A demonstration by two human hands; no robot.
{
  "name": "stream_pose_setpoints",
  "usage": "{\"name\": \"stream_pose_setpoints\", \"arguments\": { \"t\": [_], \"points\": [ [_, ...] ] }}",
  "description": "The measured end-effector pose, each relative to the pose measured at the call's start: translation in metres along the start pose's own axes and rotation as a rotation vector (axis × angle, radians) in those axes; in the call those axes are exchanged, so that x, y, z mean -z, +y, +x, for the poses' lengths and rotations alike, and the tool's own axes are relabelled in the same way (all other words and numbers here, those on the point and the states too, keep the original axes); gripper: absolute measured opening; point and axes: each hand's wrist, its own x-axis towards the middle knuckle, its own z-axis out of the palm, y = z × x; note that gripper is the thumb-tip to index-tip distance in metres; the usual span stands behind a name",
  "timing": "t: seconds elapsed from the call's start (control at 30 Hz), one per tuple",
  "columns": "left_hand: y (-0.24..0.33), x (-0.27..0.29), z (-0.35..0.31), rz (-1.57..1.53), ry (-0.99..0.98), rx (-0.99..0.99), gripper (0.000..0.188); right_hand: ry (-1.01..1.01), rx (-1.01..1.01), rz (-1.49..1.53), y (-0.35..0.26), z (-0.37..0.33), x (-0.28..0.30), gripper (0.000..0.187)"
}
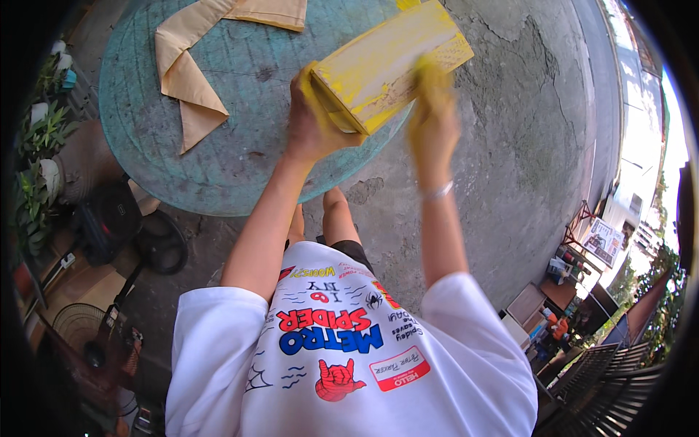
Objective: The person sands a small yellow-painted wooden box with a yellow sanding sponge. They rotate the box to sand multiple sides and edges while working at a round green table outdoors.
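My left hand (312, 120) is closed round the near end of a long rectangular wooden-looking box (393, 65), tilted above the table's right edge. Patchy yellow paint covers its pale faces. On the box's right side is my right hand (435, 124), blurred by motion, its fingers drawn together and smeared yellow. A yellow blur lies at the fingertips against the box; what it is I cannot make out. A folded strip of tan cloth or paper (191, 80) lies zigzag on the round teal table (247, 153), left of my hands.
Bare cracked concrete floor (524, 146) spreads to the right of the table. At the left stand potted plants (44, 138), a black speaker (109, 218) and a fan (81, 328). Shelves with assorted items (561, 284) and a slatted bench (604, 379) stand at the far right.
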Motion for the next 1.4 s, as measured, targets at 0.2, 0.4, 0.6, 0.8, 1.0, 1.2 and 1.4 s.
{"name": "stream_pose_setpoints", "arguments": {
  "t": [0.2,0.4,0.6,0.8,1.0,1.2,1.4],
  "points": [
    [0.002,-0.001,0.004,0.061,-0.044,-0.036,0.117,0.085,0.175,0.015,-0.017,-0.023,-0.004,0.043],
    [0.006,0.002,0.005,0.081,-0.041,-0.023,0.113,-0.149,-0.071,-0.170,0.015,0.040,0.002,0.041],
    [0.007,0.006,0.009,0.181,-0.073,-0.109,0.115,0.062,0.251,-0.138,-0.042,-0.036,-0.001,0.036],
    [0.006,0.007,0.006,0.160,-0.076,-0.041,0.114,-0.132,-0.030,-0.165,0.017,0.061,0.004,0.036],
    [0.010,0.011,0.013,0.171,-0.192,-0.034,0.125,0.080,0.319,-0.185,-0.048,-0.049,-0.002,0.032],
    [-0.004,-0.001,0.000,0.142,-0.086,-0.035,0.130,-0.070,-0.008,-0.126,0.018,0.053,0.003,0.028],
    [-0.001,0.000,0.004,0.111,-0.057,0.021,0.129,-0.012,0.259,-0.096,-0.056,-0.054,0.008,0.041]
  ]
}}
